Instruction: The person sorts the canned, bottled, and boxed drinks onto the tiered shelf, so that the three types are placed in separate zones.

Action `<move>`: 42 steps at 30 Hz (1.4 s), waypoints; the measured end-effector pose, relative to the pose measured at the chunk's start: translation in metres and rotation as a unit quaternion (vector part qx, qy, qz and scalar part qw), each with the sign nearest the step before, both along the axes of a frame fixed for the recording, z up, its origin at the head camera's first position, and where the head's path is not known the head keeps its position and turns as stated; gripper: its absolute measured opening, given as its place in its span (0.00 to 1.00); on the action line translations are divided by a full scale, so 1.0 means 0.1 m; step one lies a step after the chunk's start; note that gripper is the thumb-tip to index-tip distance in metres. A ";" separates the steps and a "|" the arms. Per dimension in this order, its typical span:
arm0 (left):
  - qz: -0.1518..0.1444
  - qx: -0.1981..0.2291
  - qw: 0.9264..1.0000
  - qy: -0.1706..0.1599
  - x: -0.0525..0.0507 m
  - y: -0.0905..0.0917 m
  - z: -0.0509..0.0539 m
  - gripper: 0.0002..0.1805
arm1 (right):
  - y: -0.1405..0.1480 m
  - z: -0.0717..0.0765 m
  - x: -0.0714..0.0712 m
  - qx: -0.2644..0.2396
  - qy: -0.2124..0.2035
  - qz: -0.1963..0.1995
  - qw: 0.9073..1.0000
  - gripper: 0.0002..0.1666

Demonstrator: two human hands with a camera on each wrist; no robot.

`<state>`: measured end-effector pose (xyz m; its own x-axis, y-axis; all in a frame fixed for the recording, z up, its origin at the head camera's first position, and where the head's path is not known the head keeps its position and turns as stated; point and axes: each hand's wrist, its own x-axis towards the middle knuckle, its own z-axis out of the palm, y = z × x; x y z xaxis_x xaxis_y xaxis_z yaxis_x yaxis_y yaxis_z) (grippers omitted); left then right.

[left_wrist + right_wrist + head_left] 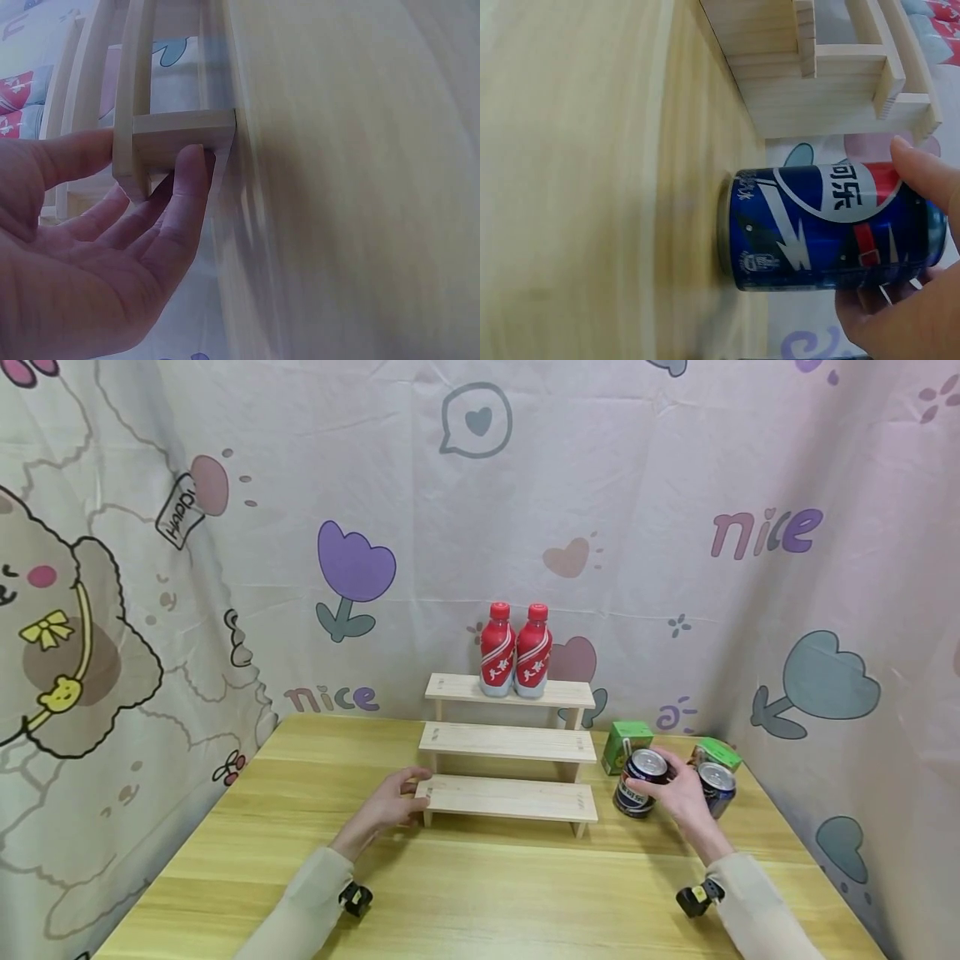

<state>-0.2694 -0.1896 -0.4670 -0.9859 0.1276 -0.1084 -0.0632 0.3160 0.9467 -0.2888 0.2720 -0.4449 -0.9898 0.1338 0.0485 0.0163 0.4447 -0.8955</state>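
Note:
A three-tier wooden shelf (pixel 510 742) stands on the table, two red bottles (pixel 498 652) side by side on its top tier. At the left end of the lowest tier, my left hand (pixel 392 800) grips the board, thumb on top and fingers below, as the left wrist view (pixel 112 232) also shows. To the right of the shelf, my right hand (pixel 681 789) holds a dark blue can (pixel 634 792) round its upper part. In the right wrist view the can (pixel 832 225) stands with its base at the table, the hand (pixel 907 315) around its top end.
Behind the held can is a green carton (pixel 628 745). Right of my right hand stand a second dark can (pixel 717 787) and another green carton (pixel 716 752). A printed curtain (pixel 420 527) hangs behind the wooden table (pixel 480 893).

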 end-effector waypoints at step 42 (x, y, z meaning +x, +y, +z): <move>-0.011 0.003 1.000 0.017 0.00 -0.01 -0.03 0.26 | -0.30 0.44 0.00 -0.019 0.122 -0.124 0.985 0.48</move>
